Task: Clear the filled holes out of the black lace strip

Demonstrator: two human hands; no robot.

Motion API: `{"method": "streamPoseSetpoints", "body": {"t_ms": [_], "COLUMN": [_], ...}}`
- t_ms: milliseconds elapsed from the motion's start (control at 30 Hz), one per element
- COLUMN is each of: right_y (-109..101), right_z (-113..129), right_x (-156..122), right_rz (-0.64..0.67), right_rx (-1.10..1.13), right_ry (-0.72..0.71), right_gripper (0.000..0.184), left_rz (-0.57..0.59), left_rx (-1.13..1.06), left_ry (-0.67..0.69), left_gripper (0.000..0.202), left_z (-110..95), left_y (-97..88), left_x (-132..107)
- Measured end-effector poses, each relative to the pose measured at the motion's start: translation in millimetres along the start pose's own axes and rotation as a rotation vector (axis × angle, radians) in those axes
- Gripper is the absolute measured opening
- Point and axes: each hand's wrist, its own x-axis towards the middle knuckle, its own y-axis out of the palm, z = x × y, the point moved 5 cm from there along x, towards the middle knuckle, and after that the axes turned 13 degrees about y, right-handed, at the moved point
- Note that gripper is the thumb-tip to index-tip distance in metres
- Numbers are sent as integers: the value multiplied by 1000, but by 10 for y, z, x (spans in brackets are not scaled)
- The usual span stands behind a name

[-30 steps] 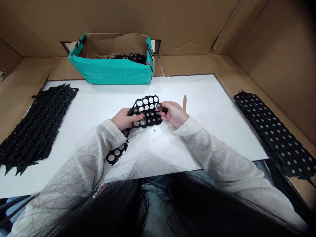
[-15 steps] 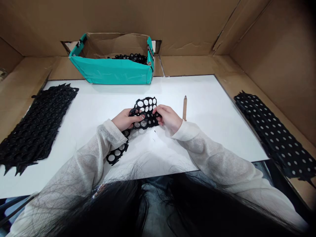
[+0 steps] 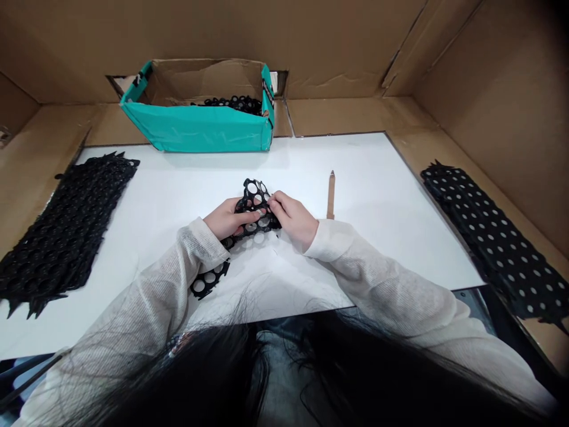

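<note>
Between my two hands is a black perforated sheet (image 3: 263, 222) with rows of round holes, raised a little above the white board. My left hand (image 3: 229, 218) grips its left part, the thumb lying across the front. The fingers of my right hand (image 3: 293, 218) are closed on its right edge, and the thumb presses against it. From beneath my left wrist a lower end of black perforated strip (image 3: 210, 281) sticks out; my hand and sleeve hide whether it joins the held sheet. A brown pointed blade-like tool (image 3: 331, 196) lies to the right of my right hand.
A teal-fronted cardboard box (image 3: 200, 129) with black perforated pieces (image 3: 235, 105) inside stands at the back. Stacks of black perforated sheets lie at the left (image 3: 71, 219) and the right (image 3: 493, 237). Cardboard walls (image 3: 333, 47) enclose the white board (image 3: 377, 178).
My right hand has moved slightly left, and the sheet's right part is now bent or folded inward, showing fewer holes. My left hand keeps its hold.
</note>
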Motion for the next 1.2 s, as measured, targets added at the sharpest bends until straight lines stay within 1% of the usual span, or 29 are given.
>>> {"method": "streamPoseSetpoints", "body": {"t_ms": [100, 133, 233, 267, 300, 367, 400, 433, 467, 533, 600, 667, 733, 800, 867, 933, 1000, 1067, 1133, 1167, 1200], "right_y": [-43, -41, -15, -45, -105, -281, -362, -419, -447, -446, -398, -340, -302, -296, -299, -305, -333, -387, -428, -422, -388], "right_z": [-97, -135, -216, -236, -262, -323, -351, -365, -360, -299, -216, -156, -134, -129, -126, -119, -116, -124, -116, -89, -45], "right_x": [45, 53, 71, 84, 101, 131, 141, 152, 163, 164, 130, 84, 50, 38, 41, 49, 53, 47, 24, 8, -9], "right_rz": [-101, -108, -50, -66, -118, -285, -348, -364, -335, -217, -99, -15, 23, 28, 39, 56, 26, -85, -213, -242, -235], "right_rx": [188, 283, 556, 626, 687, 783, 819, 849, 870, 892, 895, 887, 887, 911, 958, 994, 991, 932, 795, 685, 549], "right_ry": [159, 233, 418, 446, 461, 470, 479, 486, 492, 477, 467, 480, 507, 512, 512, 523, 527, 496, 402, 323, 226], "right_gripper": [15, 17, 18, 18, 18, 18, 17, 16, 15, 15, 15, 13, 11, 12, 12, 15, 22, 25, 22, 21, 21], "left_rz": [-36, -48, -51, -36, -11, 37, 53, 64, 67, 75, 96, 138, 200, 224, 190, 121, 50, -15, -57, -67, -72], "left_rx": [-26, -31, -20, -5, 13, 45, 56, 63, 68, 78, 90, 104, 124, 152, 180, 185, 146, 47, -106, -183, -246], "left_ry": [-26, -36, -61, -71, -83, -104, -109, -107, -99, -83, -79, -72, -46, -23, -34, -65, -74, -58, -37, -31, -27], "left_gripper": [20, 19, 14, 14, 17, 23, 25, 26, 27, 27, 25, 26, 29, 34, 34, 32, 30, 30, 29, 30, 30], "left_z": [-32, -43, -60, -55, -43, -4, 15, 31, 40, 41, 28, 7, -11, -13, 8, 39, 57, 56, 42, 34, 26], "left_y": [-5, -5, -9, -13, -18, -39, -54, -68, -81, -95, -92, -78, -56, -52, -74, -110, -137, -145, -118, -92, -62], "left_x": [2, 2, -1, -2, -4, -6, -4, 0, 5, 11, 5, -10, -26, -30, -19, -2, 12, 12, -4, -14, -25]}}
